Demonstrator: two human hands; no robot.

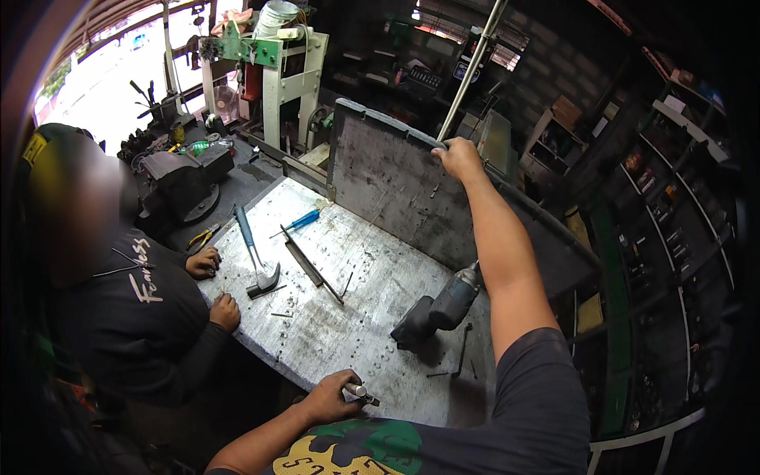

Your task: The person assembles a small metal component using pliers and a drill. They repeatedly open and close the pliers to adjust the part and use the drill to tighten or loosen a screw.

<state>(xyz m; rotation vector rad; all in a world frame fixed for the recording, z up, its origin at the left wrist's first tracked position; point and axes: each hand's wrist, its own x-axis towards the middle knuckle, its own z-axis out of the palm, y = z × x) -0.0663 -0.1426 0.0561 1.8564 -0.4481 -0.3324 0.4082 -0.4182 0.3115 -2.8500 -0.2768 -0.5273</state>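
Rod (pixel 356 390), partly hidden, sits gripped in left hand (pixel 329 398); right hand (pixel 460 158) clasps a panel (pixel 392 178) its forearm (pixel 507 253) partly covers.

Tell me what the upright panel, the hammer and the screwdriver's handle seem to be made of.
Upright panel: probably steel, dull grey, judging by its stains and scratches. Hammer head: likely steel, given its metallic glint. Hammer grip: perhaps rubber, smooth and blue-grey, though coated metal is possible. Screwdriver's handle: likely plastic, from its bright, even blue.

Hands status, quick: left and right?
Left hand: closed, holding a small pale stick.
Right hand: closed on the top edge of the upright metal panel.
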